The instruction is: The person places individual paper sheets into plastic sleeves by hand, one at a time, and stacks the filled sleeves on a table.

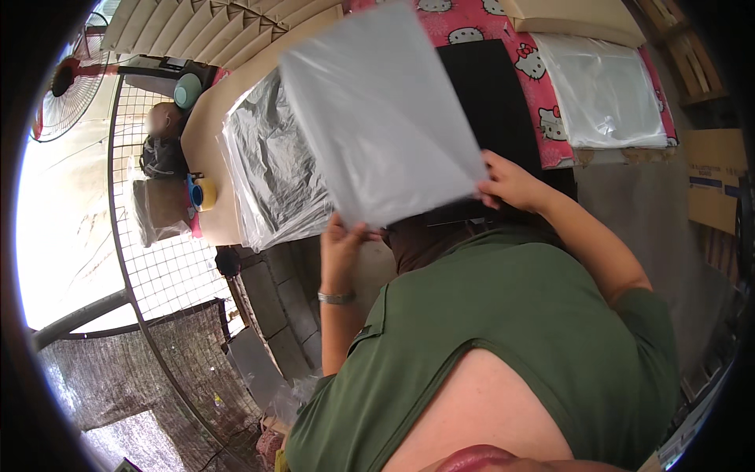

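Observation:
Both my hands hold a large, flat, pale grey sheet in glossy clear plastic point(385, 110), tilted above the table. My left hand point(344, 240) pinches its near left corner, and my right hand point(511, 182) grips the near right corner. Whether it is one sheet or several in a sleeve, I cannot tell. Partly covered by its left side lies a stack of crinkled clear plastic bags point(271, 157), with dark grey showing through. A flat black board point(503, 110) lies to the right, partly hidden by the sheet and my right hand.
Another stack of clear plastic point(602, 90) rests on the pink patterned cloth point(554, 149) at right. Folded beige cardboard pieces point(208, 27) stand in a row at the far left. A yellow tape roll point(206, 194) sits by the table's left edge, near a wire grid point(161, 271).

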Demonstrator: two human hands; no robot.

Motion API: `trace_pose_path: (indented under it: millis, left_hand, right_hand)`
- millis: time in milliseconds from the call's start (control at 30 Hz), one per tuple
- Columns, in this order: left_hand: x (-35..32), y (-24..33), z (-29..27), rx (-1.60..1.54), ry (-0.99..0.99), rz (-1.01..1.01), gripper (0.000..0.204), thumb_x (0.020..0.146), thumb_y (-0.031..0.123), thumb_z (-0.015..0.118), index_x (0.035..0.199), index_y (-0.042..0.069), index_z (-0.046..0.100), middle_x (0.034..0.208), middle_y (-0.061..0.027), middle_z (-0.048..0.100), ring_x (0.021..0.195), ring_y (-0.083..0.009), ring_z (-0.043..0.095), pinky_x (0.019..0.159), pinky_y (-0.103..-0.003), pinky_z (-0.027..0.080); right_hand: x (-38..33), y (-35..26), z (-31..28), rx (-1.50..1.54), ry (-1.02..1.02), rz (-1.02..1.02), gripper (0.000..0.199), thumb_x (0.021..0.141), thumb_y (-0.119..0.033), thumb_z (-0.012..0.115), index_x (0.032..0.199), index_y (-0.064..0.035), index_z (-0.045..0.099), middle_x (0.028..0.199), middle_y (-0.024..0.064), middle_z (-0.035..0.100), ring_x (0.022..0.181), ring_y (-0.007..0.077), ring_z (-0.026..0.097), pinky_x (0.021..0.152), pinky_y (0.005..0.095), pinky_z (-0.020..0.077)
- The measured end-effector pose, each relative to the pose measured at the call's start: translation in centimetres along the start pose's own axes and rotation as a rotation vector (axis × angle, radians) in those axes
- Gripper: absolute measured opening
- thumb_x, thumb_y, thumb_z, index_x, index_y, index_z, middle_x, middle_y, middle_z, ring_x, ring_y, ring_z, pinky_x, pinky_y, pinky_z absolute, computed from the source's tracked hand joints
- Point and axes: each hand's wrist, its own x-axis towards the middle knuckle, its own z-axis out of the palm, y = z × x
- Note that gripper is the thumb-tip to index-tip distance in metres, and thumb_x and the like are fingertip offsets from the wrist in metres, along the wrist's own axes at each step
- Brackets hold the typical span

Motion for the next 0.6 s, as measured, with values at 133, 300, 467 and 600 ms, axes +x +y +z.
trace_pose_path:
  millis: [133,300,467,600]
  left_hand:
    - [2.4,0.5,-8.4,-0.266,0.494,0.174,0.038,0.085,-0.005,0.053,0.119,-0.004,0.036,0.087,-0.0117,0.056,0.073,-0.0237,0.061,0.069,-0.034,0.056]
    - [3.8,0.3,-18.2,-0.256,0.782,0.231,0.023,0.089,-0.003,0.045,0.11,-0.01,0.044,0.093,-0.0147,0.053,0.081,-0.027,0.06,0.073,-0.036,0.057]
    - [3.9,-0.1,-20.9,-0.252,0.841,0.129,0.029,0.09,-0.001,0.043,0.116,-0.015,0.042,0.1,-0.0157,0.055,0.091,-0.0268,0.057,0.08,-0.036,0.054]
    - [1.7,-1.5,-25.9,-0.212,0.76,0.178,0.03,0.087,-0.001,0.041,0.116,-0.007,0.047,0.101,-0.0183,0.055,0.082,-0.0288,0.058,0.075,-0.039,0.052]
  right_hand:
    - [9.4,-3.0,5.4,-0.126,-0.154,-0.25,0.036,0.083,0.0,0.052,0.117,0.0011,0.039,0.075,0.0093,0.056,0.062,0.0147,0.056,0.056,0.0278,0.0465]
    - [16.9,-4.5,13.3,-0.182,-0.204,-0.108,0.029,0.086,-0.003,0.052,0.112,0.0014,0.04,0.079,0.01,0.059,0.064,0.0153,0.06,0.057,0.0281,0.0492]
    - [15.8,-2.9,12.3,-0.295,-0.28,-0.218,0.04,0.082,-0.006,0.059,0.119,0.0005,0.046,0.088,0.0109,0.063,0.069,0.0156,0.062,0.063,0.029,0.0503]
    - [9.2,-2.9,3.7,-0.674,0.139,-0.62,0.03,0.077,-0.01,0.061,0.106,-0.0037,0.058,0.095,0.0109,0.06,0.087,0.0227,0.06,0.078,0.0341,0.0482]
